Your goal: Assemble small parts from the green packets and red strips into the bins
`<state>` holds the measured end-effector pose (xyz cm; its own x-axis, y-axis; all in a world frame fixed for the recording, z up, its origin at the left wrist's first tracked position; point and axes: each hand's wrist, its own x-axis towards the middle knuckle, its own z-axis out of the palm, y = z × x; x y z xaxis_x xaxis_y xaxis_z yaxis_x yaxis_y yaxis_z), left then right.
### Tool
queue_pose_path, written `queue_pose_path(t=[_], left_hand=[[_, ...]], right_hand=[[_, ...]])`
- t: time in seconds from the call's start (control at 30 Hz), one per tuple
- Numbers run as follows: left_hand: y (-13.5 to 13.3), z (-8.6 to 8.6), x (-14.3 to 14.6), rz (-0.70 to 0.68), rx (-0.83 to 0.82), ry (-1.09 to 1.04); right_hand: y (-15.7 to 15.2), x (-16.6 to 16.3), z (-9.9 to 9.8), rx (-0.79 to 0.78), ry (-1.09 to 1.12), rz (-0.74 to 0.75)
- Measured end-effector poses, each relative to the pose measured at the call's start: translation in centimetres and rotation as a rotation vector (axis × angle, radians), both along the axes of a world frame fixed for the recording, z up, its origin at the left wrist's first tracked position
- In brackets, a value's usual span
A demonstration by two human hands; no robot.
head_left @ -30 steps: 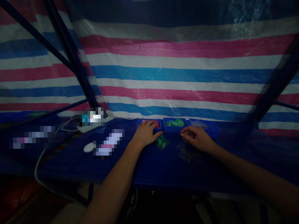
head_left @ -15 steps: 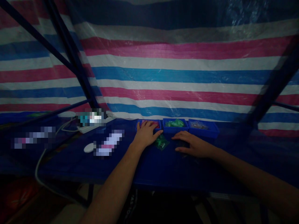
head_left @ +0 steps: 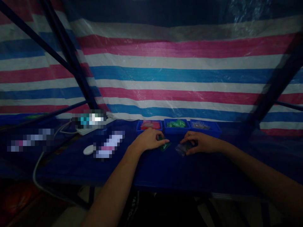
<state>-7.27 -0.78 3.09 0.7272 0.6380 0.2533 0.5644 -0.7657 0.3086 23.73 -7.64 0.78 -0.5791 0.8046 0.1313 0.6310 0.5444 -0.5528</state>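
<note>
My left hand [head_left: 151,138] is closed on a small green plastic packet [head_left: 165,146], its thumb and fingers pinching it at the table top. To the right, my right hand [head_left: 199,142] has its fingers curled round a clear plastic packet [head_left: 181,148], part of which shows beyond the fingertips. Just behind the hands stand three blue trays in a row. The left tray [head_left: 137,127] holds red packets [head_left: 150,124], the middle tray [head_left: 176,130] green packets [head_left: 177,123], and the right tray [head_left: 214,128] clear packets [head_left: 200,125].
The blue table [head_left: 161,173] runs to a front edge near my body. On its left lie a round white object [head_left: 89,150], a blurred-out item [head_left: 110,145] and a white power strip [head_left: 87,130] with cables. A striped sheet [head_left: 165,75] hangs behind, between dark metal posts [head_left: 284,72].
My left hand has come back from the red packets' tray and closed on the green packet. My right hand's fingers have closed on the clear packet, which now shows more plainly.
</note>
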Motion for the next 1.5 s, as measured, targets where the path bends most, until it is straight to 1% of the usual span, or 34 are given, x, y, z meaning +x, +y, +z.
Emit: queue_pose_path(t=[0.1, 0.23, 0.4, 0.47, 0.53, 0.63, 0.7, 0.77, 0.8, 0.93, 1.07, 1.17, 1.23, 1.5], left_hand=[[0.0, -0.6, 0.3, 0.006, -0.074, 0.053], [-0.3, -0.6, 0.7, -0.020, -0.135, 0.065], [-1.1, -0.7, 1.6, -0.097, -0.169, 0.031], [-1.4, -0.7, 2.0, -0.110, -0.152, 0.006], [-1.7, -0.8, 2.4, -0.092, -0.114, -0.027], [-2.1, -1.0, 3.2, -0.056, 0.000, -0.102], [-2.3, -1.3, 3.8, -0.092, 0.090, -0.155], [-2.4, -1.7, 4.4, -0.155, 0.138, -0.192], [-2.4, -1.9, 4.7, -0.180, 0.136, -0.203], [-2.2, -2.2, 5.3, -0.232, 0.064, -0.260], [-2.0, -2.1, 5.3, -0.184, 0.003, -0.355], [-2.0, -1.9, 5.3, -0.130, -0.014, -0.414], [-2.1, -1.8, 5.3, -0.115, -0.011, -0.430], [-2.3, -1.6, 5.3, -0.158, -0.053, -0.440]], right_hand=[[0.3, -1.1, -0.9, 0.076, 0.023, -0.048], [0.6, -2.0, -1.7, 0.171, 0.062, -0.091], [0.8, -1.9, -1.9, 0.208, 0.149, -0.151], [0.9, -1.7, -1.8, 0.204, 0.166, -0.191], [0.9, -1.5, -1.6, 0.178, 0.179, -0.259], [0.8, -1.6, -1.5, 0.138, 0.252, -0.360], [0.6, -2.0, -1.6, 0.117, 0.348, -0.386], [0.3, -2.6, -1.6, 0.063, 0.463, -0.368], [0.2, -3.0, -1.6, 0.030, 0.514, -0.352], [-0.3, -3.9, -1.4, -0.027, 0.603, -0.325], [-0.5, -4.0, -1.2, -0.092, 0.681, -0.316], [-0.4, -3.8, -1.1, -0.100, 0.787, -0.287], [-0.4, -3.7, -1.1, -0.109, 0.814, -0.278], [-0.1, -3.6, -1.4, -0.108, 0.800, -0.277]])
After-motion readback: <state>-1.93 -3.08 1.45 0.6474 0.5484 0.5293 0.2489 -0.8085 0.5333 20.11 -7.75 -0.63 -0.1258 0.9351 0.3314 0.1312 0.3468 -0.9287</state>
